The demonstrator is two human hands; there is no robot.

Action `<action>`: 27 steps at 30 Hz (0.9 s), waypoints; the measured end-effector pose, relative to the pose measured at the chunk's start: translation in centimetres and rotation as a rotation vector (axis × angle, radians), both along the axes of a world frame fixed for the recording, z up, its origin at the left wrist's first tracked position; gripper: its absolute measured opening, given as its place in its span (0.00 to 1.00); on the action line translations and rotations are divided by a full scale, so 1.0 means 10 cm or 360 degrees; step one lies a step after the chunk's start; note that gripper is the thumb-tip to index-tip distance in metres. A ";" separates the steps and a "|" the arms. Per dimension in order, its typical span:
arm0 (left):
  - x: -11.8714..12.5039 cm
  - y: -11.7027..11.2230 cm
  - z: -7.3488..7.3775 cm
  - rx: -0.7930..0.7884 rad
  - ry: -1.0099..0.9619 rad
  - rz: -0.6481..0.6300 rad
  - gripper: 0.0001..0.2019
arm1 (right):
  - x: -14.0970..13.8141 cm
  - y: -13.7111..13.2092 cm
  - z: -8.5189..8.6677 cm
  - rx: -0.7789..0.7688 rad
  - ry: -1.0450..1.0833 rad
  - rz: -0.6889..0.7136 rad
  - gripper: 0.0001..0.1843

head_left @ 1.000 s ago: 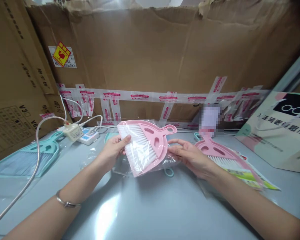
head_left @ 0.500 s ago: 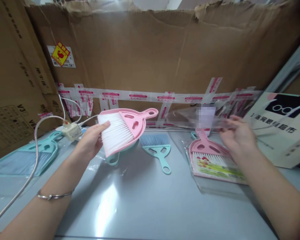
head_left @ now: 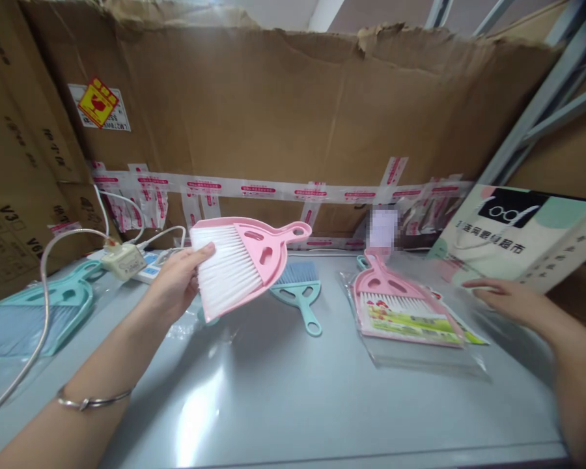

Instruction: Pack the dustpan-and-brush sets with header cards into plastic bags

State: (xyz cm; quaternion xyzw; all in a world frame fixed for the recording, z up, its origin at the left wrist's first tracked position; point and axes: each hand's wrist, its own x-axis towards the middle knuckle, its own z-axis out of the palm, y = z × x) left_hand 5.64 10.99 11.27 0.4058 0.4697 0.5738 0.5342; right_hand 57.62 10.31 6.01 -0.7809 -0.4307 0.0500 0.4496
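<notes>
My left hand (head_left: 176,281) grips the bristle end of a pink dustpan (head_left: 280,251), which has a white-bristled brush (head_left: 227,268) nested in it, and holds the set tilted above the table. At the right, my right hand (head_left: 515,301) has its fingers stretched out, beside a sheet of clear plastic film (head_left: 432,270). To its left lies a second pink dustpan set (head_left: 381,280) in a clear bag with a printed card. A mint-green hand brush (head_left: 300,296) with blue bristles lies in the middle, partly hidden by the held set.
A mint dustpan set (head_left: 53,303) lies at the left behind a white cable (head_left: 46,293). A charger (head_left: 123,260) sits near a power strip (head_left: 149,270). A large cardboard box (head_left: 273,117) walls the back of the grey table (head_left: 283,397). A printed paper bag (head_left: 498,241) stands right.
My right hand has let go of the clear plastic and moved right and down towards the paper bag. My left hand still holds the pink dustpan and brush. The view has turned slightly right.
</notes>
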 end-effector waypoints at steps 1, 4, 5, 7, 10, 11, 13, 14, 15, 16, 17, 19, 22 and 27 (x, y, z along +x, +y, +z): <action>0.02 -0.01 -0.02 -0.0014 0.0012 -0.0036 0.08 | -0.04 0.01 0.01 -0.0159 -0.0177 -0.0065 0.12; 0.07 0.00 -0.10 -0.0050 0.0073 -0.0167 0.10 | -0.46 0.02 0.16 -0.0021 -0.0542 -0.0073 0.05; 0.09 0.00 -0.13 -0.0062 0.0098 -0.0209 0.11 | -0.69 0.03 0.23 0.0110 -0.0517 0.0030 0.04; 0.11 0.01 -0.19 -0.0081 0.0138 -0.0272 0.12 | -1.21 0.02 0.34 0.0309 -0.0305 0.0448 0.06; 0.14 0.01 -0.23 -0.0119 0.0174 -0.0331 0.13 | -1.95 0.02 0.39 0.0435 -0.0418 0.1086 0.09; 0.14 0.00 -0.23 -0.0131 0.0184 -0.0340 0.14 | -2.14 0.02 0.38 0.0484 -0.0537 0.1251 0.09; 0.16 -0.02 -0.23 -0.0149 0.0203 -0.0357 0.14 | -2.42 0.02 0.34 0.0412 -0.0764 0.1541 0.09; 0.17 -0.03 -0.23 -0.0148 0.0210 -0.0359 0.15 | -2.52 0.01 0.32 0.0325 -0.0821 0.1642 0.10; 0.18 -0.04 -0.23 -0.0144 0.0221 -0.0363 0.15 | -2.60 0.00 0.30 0.0221 -0.0838 0.1719 0.10; 0.19 -0.05 -0.23 -0.0141 0.0237 -0.0370 0.16 | -2.67 0.00 0.29 0.0131 -0.0821 0.1772 0.12; 0.19 -0.06 -0.24 -0.0138 0.0258 -0.0379 0.16 | -2.72 -0.01 0.28 0.0063 -0.0784 0.1805 0.13; 0.21 -0.08 -0.24 -0.0128 0.0309 -0.0395 0.18 | -2.78 0.00 0.26 -0.0016 -0.0715 0.1838 0.16; 0.24 -0.10 -0.21 -0.0109 0.0340 -0.0408 0.19 | -2.81 0.06 0.24 -0.0007 -0.0642 0.1848 0.09; 0.27 -0.14 -0.15 0.0175 -0.0011 -0.0570 0.30 | -2.81 0.13 0.24 0.0049 0.0029 0.1700 0.05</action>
